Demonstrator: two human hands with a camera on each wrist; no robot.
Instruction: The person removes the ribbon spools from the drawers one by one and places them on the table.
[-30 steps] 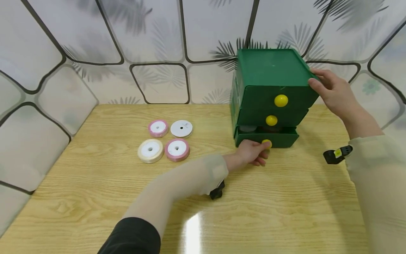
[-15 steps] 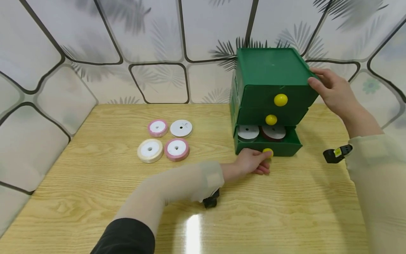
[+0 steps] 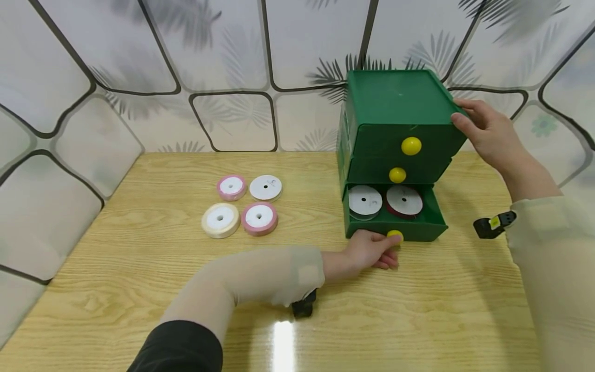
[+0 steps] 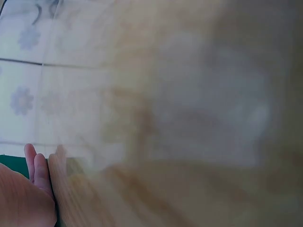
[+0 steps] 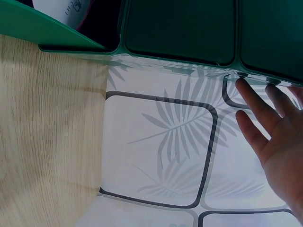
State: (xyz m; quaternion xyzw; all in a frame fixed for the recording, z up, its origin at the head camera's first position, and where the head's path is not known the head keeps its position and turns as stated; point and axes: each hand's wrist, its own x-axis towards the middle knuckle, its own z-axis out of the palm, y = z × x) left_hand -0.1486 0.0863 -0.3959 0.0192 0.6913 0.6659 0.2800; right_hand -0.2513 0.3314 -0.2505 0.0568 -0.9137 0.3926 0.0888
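A green drawer cabinet (image 3: 400,98) with yellow knobs stands at the back right of the table. Its bottom drawer (image 3: 423,233) is pulled out, while the two above are closed. My left hand (image 3: 367,251) pinches the bottom drawer's yellow knob (image 3: 394,235) between thumb and fingers. Inside that drawer lie a white-faced ribbon spool (image 3: 364,200) and a dark red ribbon spool (image 3: 404,200). My right hand (image 3: 490,134) touches the cabinet's upper right edge, and its fingers (image 5: 258,105) look extended along the side in the right wrist view.
Left of the cabinet, several ribbon spools lie flat: a small pink one (image 3: 231,187), a white one (image 3: 266,188), a cream one (image 3: 220,220) and a larger pink one (image 3: 259,219). A patterned wall covering (image 3: 241,51) rises directly behind the wooden table (image 3: 139,289).
My left hand has drawn the bottom drawer outward by its knob, bringing the two spools inside into full view. The right hand has stayed at the cabinet's edge.
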